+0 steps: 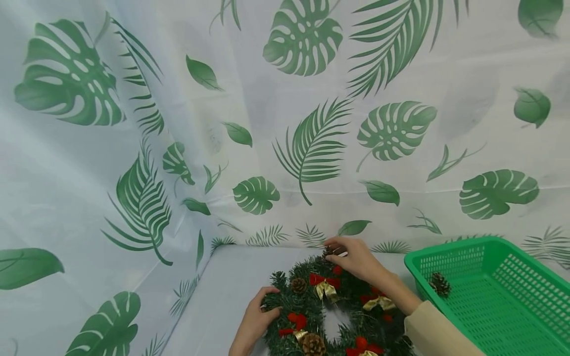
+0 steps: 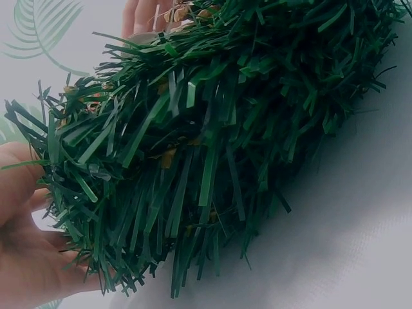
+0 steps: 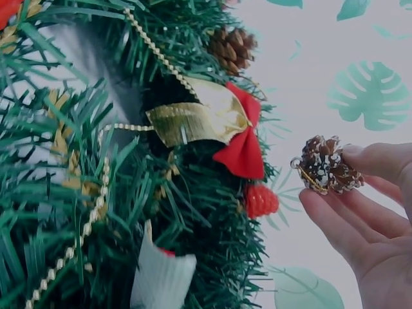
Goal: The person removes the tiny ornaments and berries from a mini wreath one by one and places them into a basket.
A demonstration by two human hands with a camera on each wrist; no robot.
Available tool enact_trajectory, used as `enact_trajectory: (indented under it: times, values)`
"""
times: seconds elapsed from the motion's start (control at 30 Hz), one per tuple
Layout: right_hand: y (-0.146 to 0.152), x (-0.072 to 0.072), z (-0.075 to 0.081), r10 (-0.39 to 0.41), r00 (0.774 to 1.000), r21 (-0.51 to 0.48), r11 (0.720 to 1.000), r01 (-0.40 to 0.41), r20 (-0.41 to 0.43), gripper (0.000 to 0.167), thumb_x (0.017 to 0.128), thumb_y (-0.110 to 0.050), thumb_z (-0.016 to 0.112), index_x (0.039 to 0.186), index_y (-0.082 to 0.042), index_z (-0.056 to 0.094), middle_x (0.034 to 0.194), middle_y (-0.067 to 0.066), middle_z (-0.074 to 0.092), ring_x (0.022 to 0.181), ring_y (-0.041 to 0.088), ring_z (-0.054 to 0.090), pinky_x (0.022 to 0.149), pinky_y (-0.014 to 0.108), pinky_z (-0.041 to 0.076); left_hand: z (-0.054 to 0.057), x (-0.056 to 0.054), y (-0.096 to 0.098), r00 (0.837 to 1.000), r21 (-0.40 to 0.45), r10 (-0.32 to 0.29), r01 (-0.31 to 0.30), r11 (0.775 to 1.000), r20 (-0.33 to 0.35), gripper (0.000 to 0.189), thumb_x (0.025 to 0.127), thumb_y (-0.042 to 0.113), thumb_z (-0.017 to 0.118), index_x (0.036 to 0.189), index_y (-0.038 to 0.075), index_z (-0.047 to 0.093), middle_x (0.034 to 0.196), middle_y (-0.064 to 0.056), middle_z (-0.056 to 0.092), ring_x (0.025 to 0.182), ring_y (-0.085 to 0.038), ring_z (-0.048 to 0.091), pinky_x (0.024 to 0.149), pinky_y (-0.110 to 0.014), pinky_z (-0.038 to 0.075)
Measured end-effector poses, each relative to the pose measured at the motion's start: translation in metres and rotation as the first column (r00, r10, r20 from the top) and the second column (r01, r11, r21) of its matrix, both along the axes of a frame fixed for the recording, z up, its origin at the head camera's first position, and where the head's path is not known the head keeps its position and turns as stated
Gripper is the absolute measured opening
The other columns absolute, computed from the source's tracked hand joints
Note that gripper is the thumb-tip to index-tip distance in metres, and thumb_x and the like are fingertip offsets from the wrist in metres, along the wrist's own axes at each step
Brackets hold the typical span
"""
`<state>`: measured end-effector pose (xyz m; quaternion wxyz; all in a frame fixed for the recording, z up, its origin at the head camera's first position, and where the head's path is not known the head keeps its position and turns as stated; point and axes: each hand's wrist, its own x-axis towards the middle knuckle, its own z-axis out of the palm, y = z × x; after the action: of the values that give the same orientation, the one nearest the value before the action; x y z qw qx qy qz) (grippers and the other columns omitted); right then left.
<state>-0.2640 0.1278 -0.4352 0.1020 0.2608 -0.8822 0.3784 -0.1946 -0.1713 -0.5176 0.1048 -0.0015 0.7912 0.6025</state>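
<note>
A green artificial wreath [image 1: 303, 269] lies at the bottom of the head view, dressed with red-and-gold bows, red berries and pine cones. My left hand [image 1: 256, 316] grips its left edge, fingers and thumb curled about the dark tinsel; the left wrist view shows that hand [image 2: 26, 238] at the wreath's side. At the far edge, my right hand [image 1: 356, 257] pinches a small white-tipped pine cone [image 3: 331, 164] between thumb and fingers. A gold cord and a small ring hang on the cone. In the right wrist view the cone is apart from the wreath, beside a red bow [image 3: 244, 145].
To the right stands a green plastic basket [image 1: 485, 296] with another pine cone [image 1: 440, 285] in it. White cloth [image 1: 227, 282] covers the table. Behind and at left rises a leaf-print curtain [image 1: 320, 207], close to the table's far edge.
</note>
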Motion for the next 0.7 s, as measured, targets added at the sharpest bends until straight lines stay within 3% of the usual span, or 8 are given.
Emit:
enact_trajectory:
  times: [0.23,0.7]
  values:
    - [0.011,0.004,0.004,-0.016,1.000,0.016,1.000,0.016,-0.009,0.029,0.093,-0.012,0.075,0.121,-0.006,0.071,0.112,0.012,0.076,0.098,0.030,0.074,0.081,0.041,0.059,0.001,0.000,0.001,1.000,-0.027,-0.003,0.003,1.000,-0.009,0.044,0.090,0.007,0.066,0.133,0.011,0.060,0.160,-0.033,0.031,0.067,-0.019,0.036,0.060,-0.035,0.036]
    - [0.038,0.016,0.015,-0.044,0.999,-0.003,0.999,0.044,0.003,0.030,0.094,-0.016,0.075,0.123,-0.006,0.071,0.112,0.013,0.076,0.098,0.030,0.074,0.076,0.038,0.060,0.001,0.000,0.002,1.000,-0.027,0.000,0.000,1.000,0.002,0.044,0.090,0.008,0.066,0.133,0.013,0.060,0.160,-0.034,0.031,0.059,-0.017,0.030,0.056,-0.034,0.034]
